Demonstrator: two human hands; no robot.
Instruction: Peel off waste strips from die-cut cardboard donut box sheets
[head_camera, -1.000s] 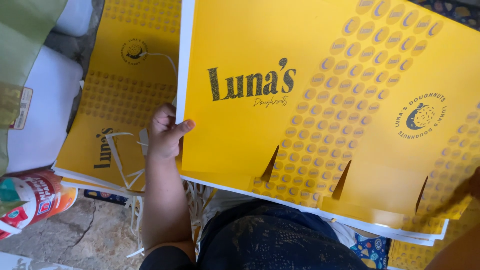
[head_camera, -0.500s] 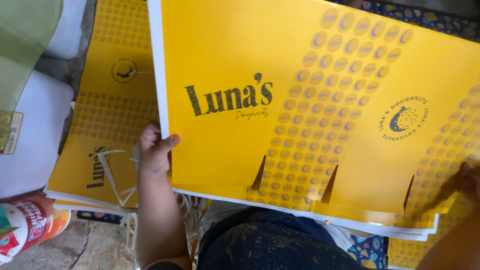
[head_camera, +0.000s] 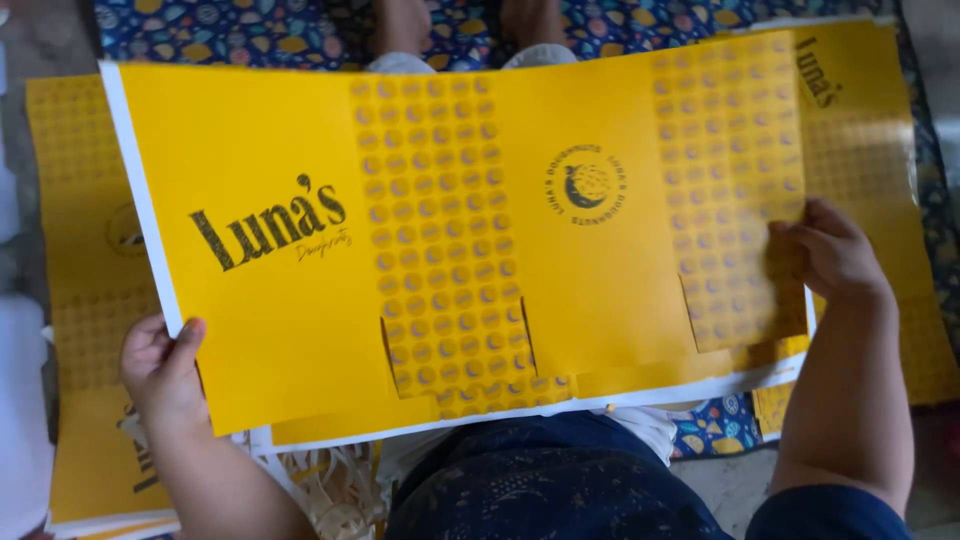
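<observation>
Both hands, left (head_camera: 160, 365) & right (head_camera: 835, 255), grip 1 yellow printed sheet (head_camera: 280, 330).

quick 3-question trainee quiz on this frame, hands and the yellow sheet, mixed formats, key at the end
1. True or false: the left hand grips the large yellow printed sheet at its white-edged left side.
2. Where is the right hand? A) on the sheet's right dotted panel B) on the patterned mat C) on the paper strips
3. Fill in: the round emblem sits between two panels printed with ____.

Key: 1 true; 2 A; 3 dots
</observation>
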